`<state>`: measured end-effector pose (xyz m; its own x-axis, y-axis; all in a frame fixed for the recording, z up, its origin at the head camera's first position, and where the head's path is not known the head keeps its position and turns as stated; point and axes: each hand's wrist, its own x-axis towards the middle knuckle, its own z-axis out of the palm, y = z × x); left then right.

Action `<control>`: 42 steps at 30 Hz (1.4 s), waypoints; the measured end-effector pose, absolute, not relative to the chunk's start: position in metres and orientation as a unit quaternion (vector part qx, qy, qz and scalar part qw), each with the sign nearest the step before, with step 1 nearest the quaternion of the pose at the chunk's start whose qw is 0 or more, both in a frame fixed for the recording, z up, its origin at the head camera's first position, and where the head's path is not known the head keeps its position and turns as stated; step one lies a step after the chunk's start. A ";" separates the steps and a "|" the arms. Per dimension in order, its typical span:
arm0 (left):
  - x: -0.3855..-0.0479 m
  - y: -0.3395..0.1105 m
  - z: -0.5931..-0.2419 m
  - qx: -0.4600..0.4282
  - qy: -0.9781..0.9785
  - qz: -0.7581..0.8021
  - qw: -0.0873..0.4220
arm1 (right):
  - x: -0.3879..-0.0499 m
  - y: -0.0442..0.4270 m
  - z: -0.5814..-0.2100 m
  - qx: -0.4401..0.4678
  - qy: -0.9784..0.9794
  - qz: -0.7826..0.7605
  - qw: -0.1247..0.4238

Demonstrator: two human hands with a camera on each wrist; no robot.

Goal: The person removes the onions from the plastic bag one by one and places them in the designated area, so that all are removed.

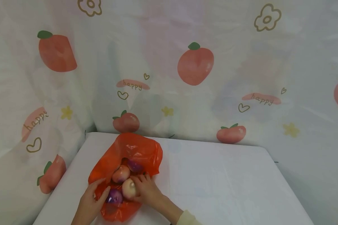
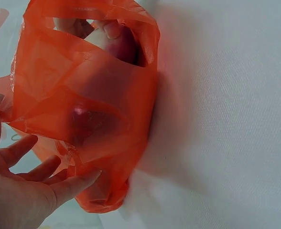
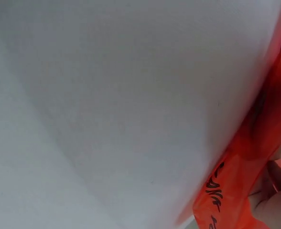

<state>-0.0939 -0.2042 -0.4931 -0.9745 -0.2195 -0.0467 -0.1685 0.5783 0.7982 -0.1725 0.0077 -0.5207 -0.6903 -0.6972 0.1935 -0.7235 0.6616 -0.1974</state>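
An orange-red plastic bag [image 1: 140, 147] lies with its mouth spread open, several onions in it. My right hand [image 1: 149, 190] grips a pale onion [image 1: 127, 189] inside the mouth. In the left wrist view, fingertips rest on a white and purple onion [image 2: 124, 45] seen through a gap in the bag. Beside the pale one are a pinkish-orange onion [image 1: 121, 173], a purple onion [image 1: 114, 196] and another purple onion [image 1: 135, 166] farther back. My left hand [image 1: 90, 200] is at the bag's left side, its fingers spread and touching the plastic. The right wrist view shows only part of the right hand [image 3: 276, 205].
The bag lies on the left part of a white-covered table [image 1: 214, 181]. A pale curtain [image 1: 163, 37] printed with fruit, flowers and hearts surrounds the table at the back and sides.
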 end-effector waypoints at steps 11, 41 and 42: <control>-0.096 -0.205 -0.495 0.113 -0.886 -0.450 0.023 | -0.172 0.012 -0.520 0.372 -0.914 0.159 0.038; -0.097 -0.202 -0.497 0.130 -0.887 -0.443 -0.007 | -0.157 0.023 -0.493 0.309 -0.889 0.338 -0.011; -0.097 -0.202 -0.497 0.130 -0.887 -0.442 -0.008 | -0.156 0.024 -0.492 0.308 -0.889 0.340 -0.009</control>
<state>-0.0969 -0.2018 -0.4972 -0.9661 -0.2239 -0.1284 -0.2373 0.5749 0.7831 -0.1562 0.0236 -0.4918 -0.8103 -0.5532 0.1934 -0.5411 0.5796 -0.6093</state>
